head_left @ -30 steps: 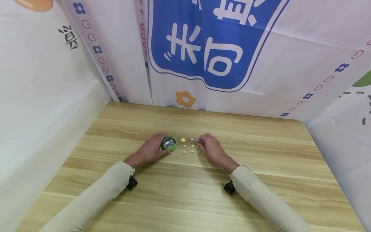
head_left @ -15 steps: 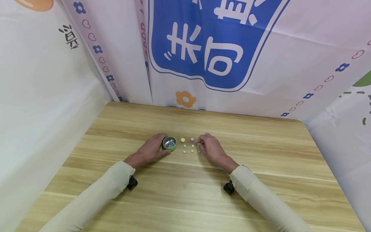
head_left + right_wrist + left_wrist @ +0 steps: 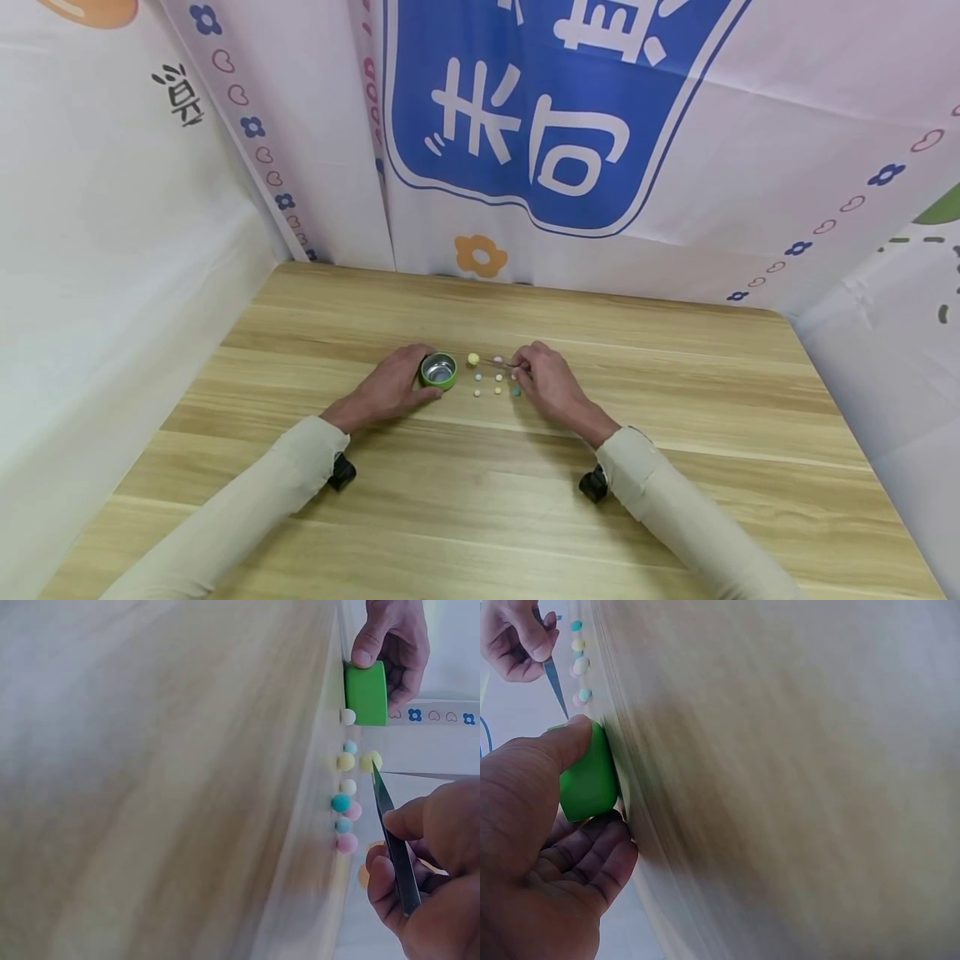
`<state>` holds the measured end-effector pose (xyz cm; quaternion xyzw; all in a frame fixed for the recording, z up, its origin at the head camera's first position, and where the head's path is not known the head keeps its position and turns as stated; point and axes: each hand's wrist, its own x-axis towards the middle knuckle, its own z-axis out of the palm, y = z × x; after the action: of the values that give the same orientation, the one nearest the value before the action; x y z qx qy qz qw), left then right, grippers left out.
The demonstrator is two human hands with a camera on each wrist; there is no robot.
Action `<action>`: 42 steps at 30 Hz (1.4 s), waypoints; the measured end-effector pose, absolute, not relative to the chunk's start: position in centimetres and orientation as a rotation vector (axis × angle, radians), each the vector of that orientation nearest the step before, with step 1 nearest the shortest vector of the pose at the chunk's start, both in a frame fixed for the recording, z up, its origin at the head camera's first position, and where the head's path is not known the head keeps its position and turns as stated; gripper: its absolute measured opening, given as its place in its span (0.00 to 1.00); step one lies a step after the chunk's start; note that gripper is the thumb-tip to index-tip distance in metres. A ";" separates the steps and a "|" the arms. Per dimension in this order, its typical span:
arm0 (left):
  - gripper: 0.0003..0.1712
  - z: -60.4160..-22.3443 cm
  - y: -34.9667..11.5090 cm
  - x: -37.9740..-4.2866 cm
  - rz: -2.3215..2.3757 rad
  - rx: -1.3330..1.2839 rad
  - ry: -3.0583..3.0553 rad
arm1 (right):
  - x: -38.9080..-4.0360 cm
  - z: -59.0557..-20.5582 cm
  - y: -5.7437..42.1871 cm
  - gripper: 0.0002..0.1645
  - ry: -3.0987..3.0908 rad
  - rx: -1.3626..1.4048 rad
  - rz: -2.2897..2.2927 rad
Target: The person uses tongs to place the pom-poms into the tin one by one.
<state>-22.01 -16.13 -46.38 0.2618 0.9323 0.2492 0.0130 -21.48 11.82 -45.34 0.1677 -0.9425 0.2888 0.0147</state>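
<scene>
My left hand (image 3: 390, 385) grips a small round green bowl (image 3: 438, 372) with a shiny metal inside; it stands upright on the table. Its thumb lies on the near side in the left wrist view, fingers round the far side. Between thumb and fingers, my right hand (image 3: 550, 383) pinches dark metal tweezers (image 3: 394, 840). Their tips hold a fuzzy yellow ball (image 3: 370, 760), which sits higher than the other balls in the right wrist view. In the head view this ball (image 3: 473, 359) is just right of the bowl.
Several small pom-pom balls lie in rows on the wooden table (image 3: 480, 508), among them a teal one (image 3: 341, 802), a pink one (image 3: 346, 843) and a white one (image 3: 348, 717) near the bowl. A printed cloth (image 3: 330, 125) hangs behind the table.
The yellow ball and the tweezers have shifted slightly upward in the head view. My right hand has moved a little with them; my left hand and the bowl have stayed put.
</scene>
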 end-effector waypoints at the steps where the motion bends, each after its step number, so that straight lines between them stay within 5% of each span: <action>1: 0.35 -46.4 -16.1 -22.0 0.777 0.813 2.905 | -21.5 -45.3 11.8 0.07 -2.930 0.525 0.903; 42: 0.35 -46.2 -16.0 -22.0 0.784 0.762 2.896 | -20.6 -44.2 10.2 0.07 -2.870 0.730 0.936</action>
<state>-22.01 -16.04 -46.17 0.2462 0.9353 0.2532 0.0232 -20.64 10.19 -44.23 0.2352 -0.9239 0.3014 0.0180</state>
